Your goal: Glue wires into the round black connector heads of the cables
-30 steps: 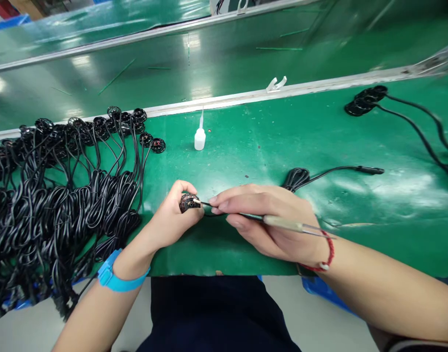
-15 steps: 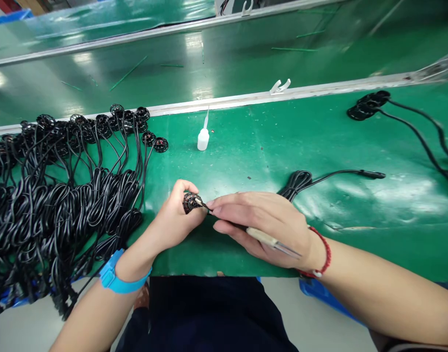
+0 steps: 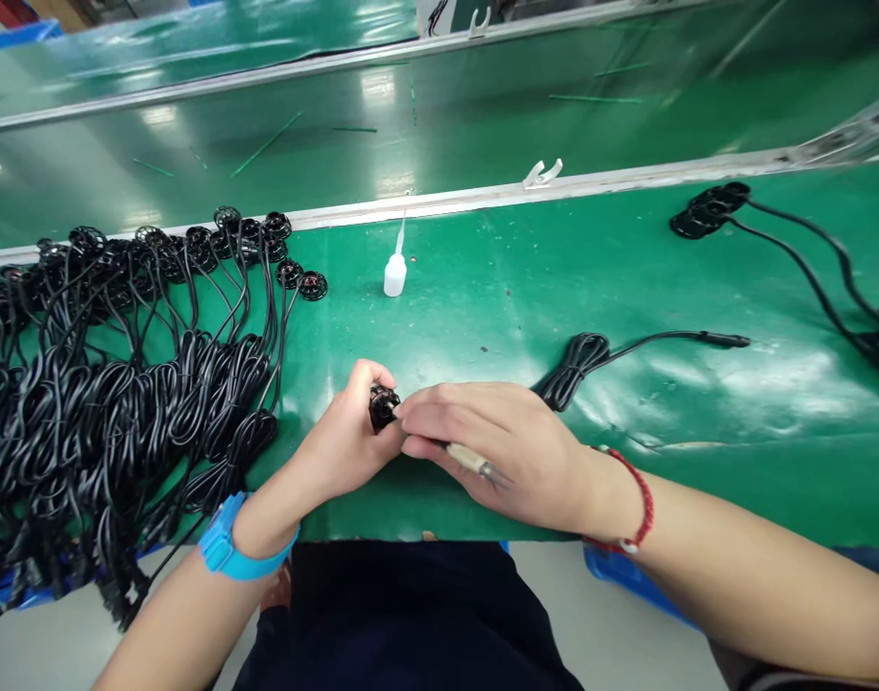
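My left hand (image 3: 357,422) is closed around a small round black part (image 3: 383,408) with an open, spoked frame, tilted toward me. My right hand (image 3: 489,432) pinches a slim pale-handled tool (image 3: 469,458) like a pen. Its metal rear end sticks out below my palm, and its pale front tip is at the round part. My fingers cover much of the tool, so its exact kind is unclear. Behind my right hand lies a bundled black cable (image 3: 575,369), its plug end stretching right; whether it joins the held part is hidden.
A white squeeze bottle (image 3: 394,275) with a thin nozzle stands ahead on the green bench. At left is a large heap of bundled black cables (image 3: 123,403) with round black heads. More round-headed cables (image 3: 709,209) lie at far right. A white-edged rail (image 3: 468,201) borders the back.
My right hand has shifted slightly left, bringing the tool closer to the round part. The part has turned in my left hand. The camera view has moved a little.
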Demonstrator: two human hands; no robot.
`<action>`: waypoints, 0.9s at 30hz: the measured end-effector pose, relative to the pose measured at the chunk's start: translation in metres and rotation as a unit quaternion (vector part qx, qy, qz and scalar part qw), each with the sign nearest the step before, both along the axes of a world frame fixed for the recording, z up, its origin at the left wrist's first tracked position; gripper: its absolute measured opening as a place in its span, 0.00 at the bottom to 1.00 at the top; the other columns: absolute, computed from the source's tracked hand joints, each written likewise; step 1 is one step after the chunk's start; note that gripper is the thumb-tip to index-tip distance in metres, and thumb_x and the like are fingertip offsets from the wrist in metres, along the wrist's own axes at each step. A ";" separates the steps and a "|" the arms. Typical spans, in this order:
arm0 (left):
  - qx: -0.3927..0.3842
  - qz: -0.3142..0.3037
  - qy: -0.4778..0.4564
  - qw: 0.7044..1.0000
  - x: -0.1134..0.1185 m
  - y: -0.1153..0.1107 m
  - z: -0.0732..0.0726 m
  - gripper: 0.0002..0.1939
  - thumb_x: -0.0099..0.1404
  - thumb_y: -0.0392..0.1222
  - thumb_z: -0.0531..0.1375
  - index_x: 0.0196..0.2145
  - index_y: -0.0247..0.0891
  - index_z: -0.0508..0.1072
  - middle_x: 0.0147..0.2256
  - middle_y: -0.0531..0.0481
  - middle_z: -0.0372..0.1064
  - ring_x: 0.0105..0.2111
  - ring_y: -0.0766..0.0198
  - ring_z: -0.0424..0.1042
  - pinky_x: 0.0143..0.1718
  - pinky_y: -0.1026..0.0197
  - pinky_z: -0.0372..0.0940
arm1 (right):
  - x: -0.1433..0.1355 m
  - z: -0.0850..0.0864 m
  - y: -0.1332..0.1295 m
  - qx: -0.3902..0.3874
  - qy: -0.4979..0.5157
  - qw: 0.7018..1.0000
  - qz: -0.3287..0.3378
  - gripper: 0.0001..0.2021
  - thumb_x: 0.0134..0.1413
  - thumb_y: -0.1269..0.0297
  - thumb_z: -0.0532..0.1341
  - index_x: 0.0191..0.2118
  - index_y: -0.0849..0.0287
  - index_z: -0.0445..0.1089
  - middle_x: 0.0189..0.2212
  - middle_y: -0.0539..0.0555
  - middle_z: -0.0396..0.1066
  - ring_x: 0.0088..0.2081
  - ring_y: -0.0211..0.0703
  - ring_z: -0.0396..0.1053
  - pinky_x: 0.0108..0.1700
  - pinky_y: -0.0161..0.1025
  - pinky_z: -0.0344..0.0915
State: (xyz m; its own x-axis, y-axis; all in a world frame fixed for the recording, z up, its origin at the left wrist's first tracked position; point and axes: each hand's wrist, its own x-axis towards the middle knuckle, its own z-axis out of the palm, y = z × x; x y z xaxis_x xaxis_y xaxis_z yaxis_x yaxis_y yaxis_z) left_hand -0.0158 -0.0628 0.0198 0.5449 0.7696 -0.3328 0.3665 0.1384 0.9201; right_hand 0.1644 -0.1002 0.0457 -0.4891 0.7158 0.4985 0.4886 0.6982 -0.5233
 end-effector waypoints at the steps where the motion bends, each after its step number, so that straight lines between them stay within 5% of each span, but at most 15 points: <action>1: 0.004 -0.002 0.001 1.000 0.000 0.001 0.000 0.16 0.55 0.35 0.59 0.38 0.40 0.55 0.25 0.60 0.54 0.24 0.70 0.55 0.24 0.66 0.50 | 0.000 -0.001 0.001 -0.004 0.000 1.000 -0.002 0.09 0.62 0.78 0.52 0.36 0.60 0.65 0.34 0.54 0.75 0.36 0.38 0.74 0.38 0.34 0.72; 6: -0.004 0.017 -0.046 0.999 0.000 0.004 -0.001 0.14 0.58 0.39 0.59 0.38 0.40 0.57 0.26 0.60 0.53 0.24 0.71 0.54 0.25 0.66 0.50 | 0.003 -0.003 0.003 -0.016 0.074 0.996 -0.039 0.05 0.67 0.68 0.53 0.39 0.60 0.65 0.33 0.55 0.74 0.34 0.38 0.74 0.35 0.33 0.71; 17: -0.050 0.036 -0.088 0.994 0.001 0.005 0.005 0.15 0.57 0.39 0.61 0.36 0.39 0.57 0.25 0.61 0.53 0.23 0.72 0.53 0.24 0.67 0.48 | 0.001 -0.002 0.003 0.001 0.124 0.992 -0.038 0.05 0.68 0.67 0.52 0.41 0.58 0.64 0.33 0.54 0.74 0.38 0.39 0.75 0.37 0.33 0.71; 27: -0.024 -0.022 -0.032 0.999 -0.001 0.000 0.000 0.16 0.55 0.36 0.60 0.38 0.40 0.55 0.25 0.61 0.54 0.23 0.70 0.55 0.23 0.67 0.49 | -0.001 0.000 0.000 -0.010 -0.004 0.999 0.032 0.09 0.64 0.76 0.51 0.37 0.62 0.67 0.32 0.54 0.73 0.34 0.38 0.72 0.37 0.35 0.70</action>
State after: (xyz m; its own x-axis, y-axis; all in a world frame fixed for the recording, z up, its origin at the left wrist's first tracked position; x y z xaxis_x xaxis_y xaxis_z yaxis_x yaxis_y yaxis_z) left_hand -0.0169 -0.0627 0.0201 0.5989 0.7289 -0.3317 0.3133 0.1679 0.9347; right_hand 0.1634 -0.1004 0.0457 -0.5373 0.6934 0.4800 0.4475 0.7169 -0.5346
